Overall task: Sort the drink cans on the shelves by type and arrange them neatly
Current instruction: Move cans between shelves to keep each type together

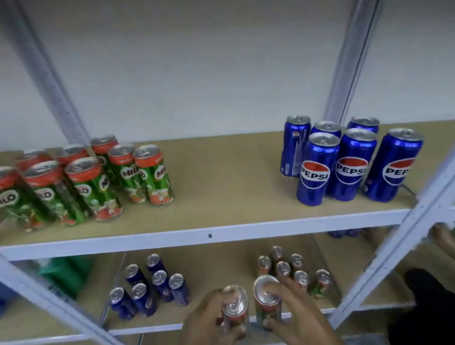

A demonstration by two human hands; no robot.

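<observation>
A plain pale wall (186,67) is seen behind a white metal shelving unit. Two perforated uprights (351,60) are set at the back, and angled posts (410,230) are crossed in front at both sides. Two tan boards are carried by the frame: an upper shelf (228,177), edged by a white rail (219,235), and a lower shelf (213,259) beneath it. Even, soft light is cast over the boards. A green, blurred object (65,272) is glimpsed low at the left, behind the lower shelf.
</observation>
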